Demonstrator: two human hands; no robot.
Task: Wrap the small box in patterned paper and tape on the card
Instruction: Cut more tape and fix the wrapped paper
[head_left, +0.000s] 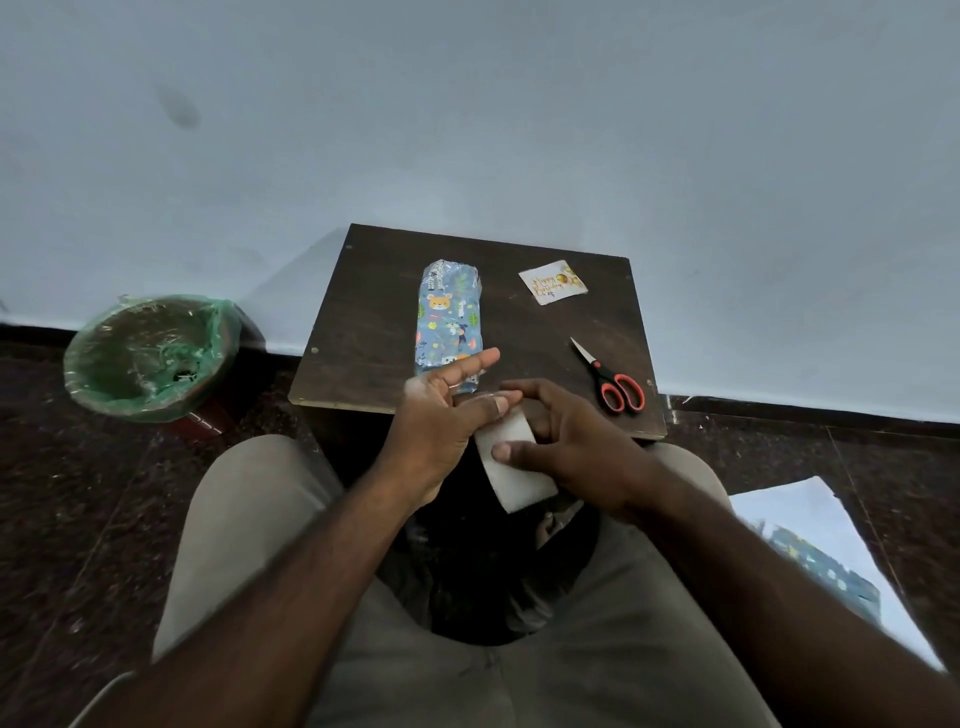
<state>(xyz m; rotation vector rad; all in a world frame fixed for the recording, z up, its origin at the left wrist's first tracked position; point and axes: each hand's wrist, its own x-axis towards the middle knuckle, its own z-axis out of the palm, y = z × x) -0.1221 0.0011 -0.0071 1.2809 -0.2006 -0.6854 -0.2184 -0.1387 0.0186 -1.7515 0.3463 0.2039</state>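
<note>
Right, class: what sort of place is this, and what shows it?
Likely a plain indoor room, a makeshift craft spot: small wooden table against a bare wall, bag-lined bin on the dark floor.

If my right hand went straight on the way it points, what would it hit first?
The left hand: the right hand, gripping a white piece, points left at it, fingertips almost touching; depth unclear.

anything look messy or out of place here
Only mildly. A leftover sheet of blue patterned paper lies on the dark floor at the right, off the small brown wooden table. The far end of the blue animal-print wrapped box looks crumpled. Nothing is spilled.
</note>
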